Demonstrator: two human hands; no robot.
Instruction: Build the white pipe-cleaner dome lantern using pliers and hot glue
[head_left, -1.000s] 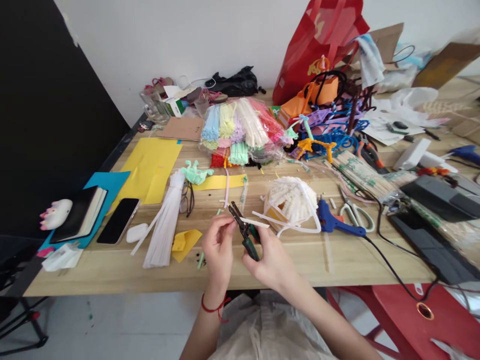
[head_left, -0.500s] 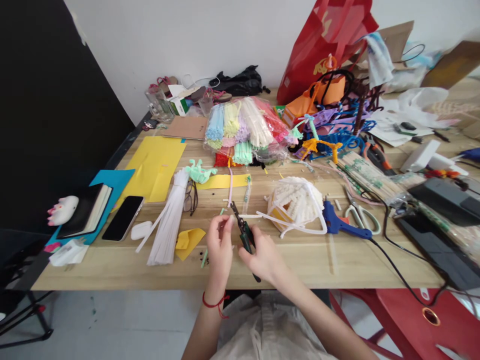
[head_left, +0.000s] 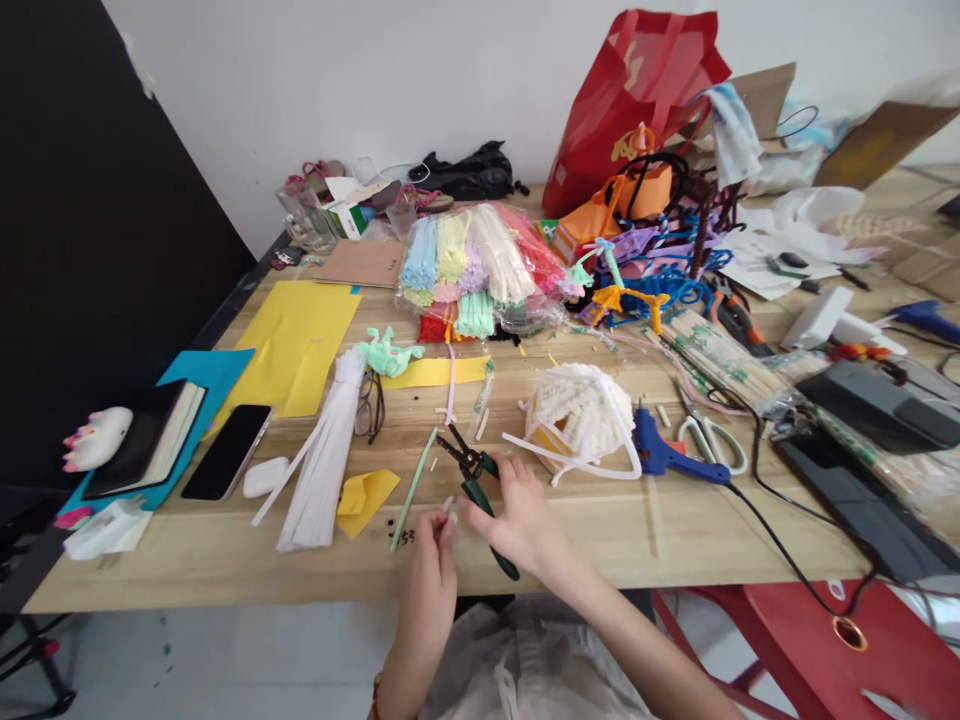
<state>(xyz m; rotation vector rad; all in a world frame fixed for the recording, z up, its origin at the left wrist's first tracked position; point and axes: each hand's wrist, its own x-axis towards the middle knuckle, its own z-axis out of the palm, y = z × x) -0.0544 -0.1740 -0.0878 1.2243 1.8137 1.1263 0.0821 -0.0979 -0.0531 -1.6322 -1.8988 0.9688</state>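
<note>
My right hand point(head_left: 529, 520) is wrapped around the dark green handles of a pair of pliers point(head_left: 478, 490). Their dark jaws are spread apart and point away from me, with nothing between them. Close by on the left, my left hand point(head_left: 435, 550) pinches a short white piece point(head_left: 448, 503), which looks like a bit of pipe cleaner. A green pipe cleaner point(head_left: 414, 490) lies on the table beside that hand. Beyond the pliers, a short white piece point(head_left: 482, 424) rests on the wood. To the right sits a bundle of fluffy white pipe cleaners point(head_left: 581, 410) with a loose white strip around it.
A blue glue gun point(head_left: 679, 455) and scissors point(head_left: 709, 435) lie at right. White pipe cleaners point(head_left: 319, 470), glasses point(head_left: 369, 405) and a phone point(head_left: 227, 452) are at left. Bagged coloured pipe cleaners point(head_left: 480, 262) and a red bag point(head_left: 637, 110) stand behind.
The plier jaws have opened and moved away from the left hand. My left hand has drawn back toward me with the white piece. The view has shifted slightly.
</note>
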